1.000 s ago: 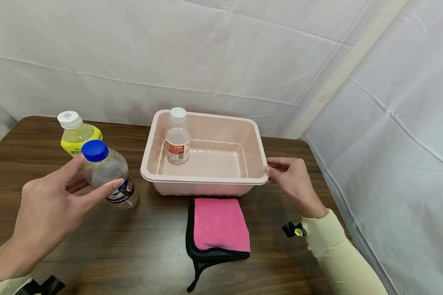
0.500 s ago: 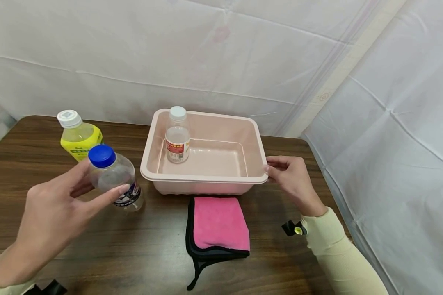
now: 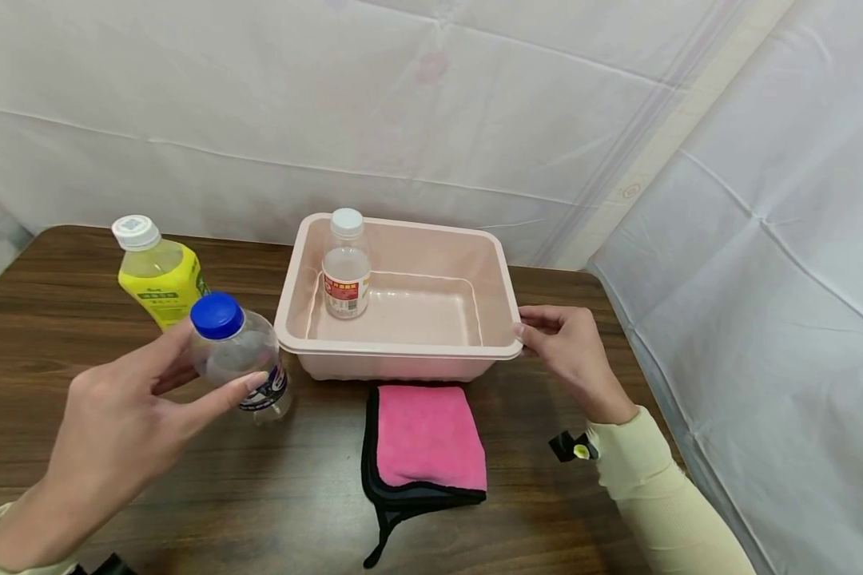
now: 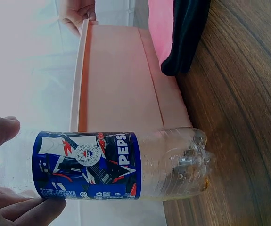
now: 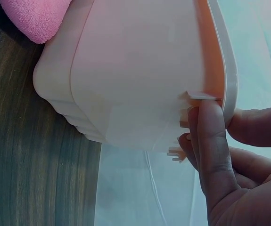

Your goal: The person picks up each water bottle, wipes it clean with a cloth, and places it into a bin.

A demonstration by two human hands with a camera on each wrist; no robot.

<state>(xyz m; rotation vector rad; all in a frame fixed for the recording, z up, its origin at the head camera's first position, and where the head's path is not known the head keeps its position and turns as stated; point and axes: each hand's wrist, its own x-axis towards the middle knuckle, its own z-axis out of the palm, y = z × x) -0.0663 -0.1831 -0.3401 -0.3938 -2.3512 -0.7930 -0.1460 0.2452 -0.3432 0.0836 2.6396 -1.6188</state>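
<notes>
My left hand (image 3: 133, 407) grips a clear Pepsi bottle (image 3: 240, 351) with a blue cap by its upper part, left of the pink plastic basin (image 3: 395, 349). In the left wrist view the dark blue label (image 4: 86, 165) faces the camera, and the base shows close over the wood. At the basin's right end my right hand (image 3: 571, 351) pinches the rim; the right wrist view has the thumb on the outer edge and fingertips (image 5: 210, 117) under the lip. Inside the basin, at its left, stands a clear bottle (image 3: 345, 271) with a white cap and red label.
A yellow-labelled bottle (image 3: 160, 275) with a white cap stands at the back left, partly behind the Pepsi bottle. A folded pink cloth (image 3: 431, 439) with black edging lies in front of the basin on the dark wooden table (image 3: 273, 495). Pale sheeting (image 3: 259, 96) hangs behind.
My left hand has carried the Pepsi bottle right and slightly toward me, closer to the basin, uncovering more of the yellow label. The right hand and basin have stayed in place.
</notes>
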